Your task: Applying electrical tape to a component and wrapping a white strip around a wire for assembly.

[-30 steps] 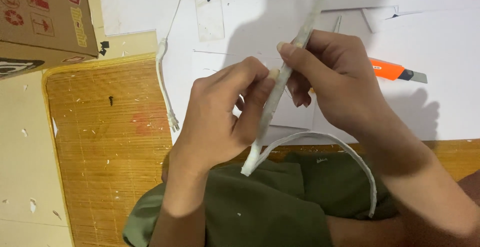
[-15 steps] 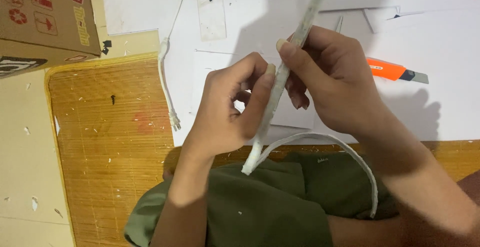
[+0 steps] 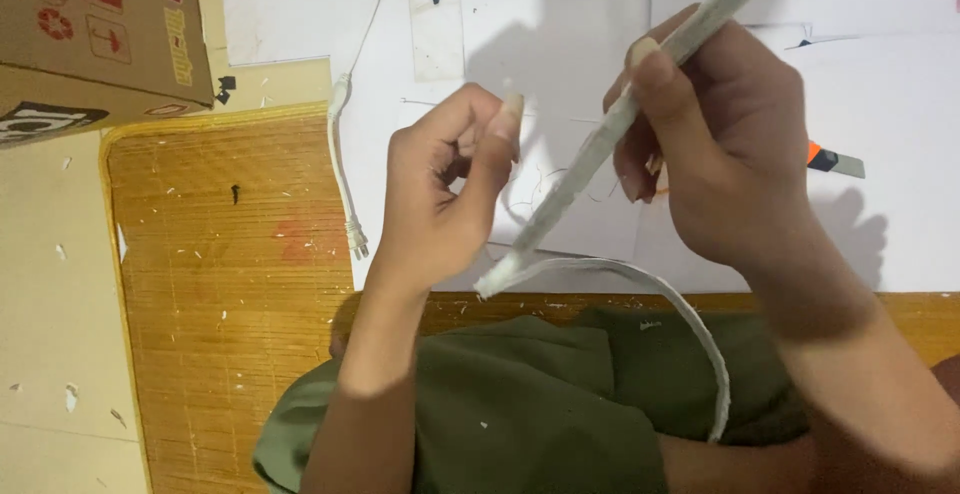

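We see that the left hand [image 3: 440,194] has let go of the long white strip [image 3: 610,134] and now curls loosely just beside it, holding nothing. The right hand [image 3: 725,144] grips the strip, slanted above the white sheets [image 3: 900,14]; behind it lies an orange utility knife [image 3: 830,159].

A woven bamboo mat [image 3: 220,294] covered the floor, flecked with white scraps — beside it ran pale tan flooring [image 3: 50,354]. Large white sheets [image 3: 560,14] lay spread above, shadowed in places, and a cardboard box [image 3: 95,29] sat in the upper corner.
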